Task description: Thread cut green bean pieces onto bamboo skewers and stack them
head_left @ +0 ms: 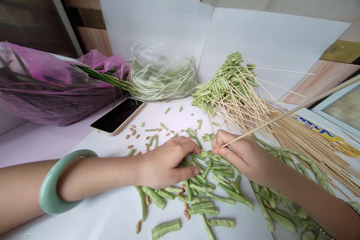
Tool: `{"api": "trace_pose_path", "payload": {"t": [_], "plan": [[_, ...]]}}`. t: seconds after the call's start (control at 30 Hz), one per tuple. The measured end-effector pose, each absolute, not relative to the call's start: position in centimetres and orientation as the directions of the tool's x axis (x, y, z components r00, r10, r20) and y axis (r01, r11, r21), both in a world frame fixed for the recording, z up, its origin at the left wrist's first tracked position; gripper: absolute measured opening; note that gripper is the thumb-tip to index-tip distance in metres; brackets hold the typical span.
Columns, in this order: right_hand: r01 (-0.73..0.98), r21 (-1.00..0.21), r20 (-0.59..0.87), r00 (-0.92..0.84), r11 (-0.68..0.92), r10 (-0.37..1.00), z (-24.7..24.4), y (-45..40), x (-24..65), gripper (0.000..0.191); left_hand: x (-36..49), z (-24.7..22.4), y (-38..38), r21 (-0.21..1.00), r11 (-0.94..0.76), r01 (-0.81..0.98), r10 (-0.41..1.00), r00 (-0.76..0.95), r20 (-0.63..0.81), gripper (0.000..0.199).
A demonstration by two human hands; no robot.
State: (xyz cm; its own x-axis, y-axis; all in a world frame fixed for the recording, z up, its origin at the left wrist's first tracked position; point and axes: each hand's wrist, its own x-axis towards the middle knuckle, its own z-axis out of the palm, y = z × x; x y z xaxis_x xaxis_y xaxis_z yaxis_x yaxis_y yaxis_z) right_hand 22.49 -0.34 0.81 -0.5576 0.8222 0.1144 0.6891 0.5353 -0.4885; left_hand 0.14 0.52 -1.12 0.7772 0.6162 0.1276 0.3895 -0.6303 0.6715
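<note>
Right hand (240,153) pinches slender wooden skewer (292,111); left hand (168,163), grip apart, seemingly touching lumpy green beans (204,209).

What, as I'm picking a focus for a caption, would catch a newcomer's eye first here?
Probably the thick pale green bangle around the left forearm, at lower left. Next might come the bright purple bag at far left, then the heap of skewered bean pieces beyond the right hand, its sticks fanning out to the right.
</note>
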Motion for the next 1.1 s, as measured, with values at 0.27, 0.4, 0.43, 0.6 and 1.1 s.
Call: {"api": "trace_pose_path", "payload": {"t": [0.27,0.4,0.43,0.6,1.1], "plan": [[0.605,-0.699,0.136,-0.409,0.38,0.902,0.4,0.1,22.5,0.017,0.1,-1.0,0.4,0.712,-0.572,0.406,0.658,0.745,0.104,0.027],[0.496,-0.809,0.166,-0.324,0.317,0.931,0.6,0.8,23.0,0.021,0.0,-1.0,0.2,0.775,-0.492,0.398,0.709,0.699,0.091,0.025],[0.457,-0.835,0.178,-0.3,0.305,0.937,0.7,1.0,23.1,0.023,0.0,-1.0,0.2,0.792,-0.473,0.386,0.717,0.691,0.091,0.024],[0.269,-0.924,0.216,-0.219,0.272,0.952,0.6,1.0,22.8,0.032,0.0,-1.3,0.4,0.873,-0.384,0.302,0.762,0.638,0.114,0.019],[-0.078,-0.969,0.245,-0.192,0.234,0.95,-1.1,-1.4,20.7,0.023,0.2,-1.9,0.9,0.989,-0.144,-0.041,0.859,0.491,0.145,0.025]]}}
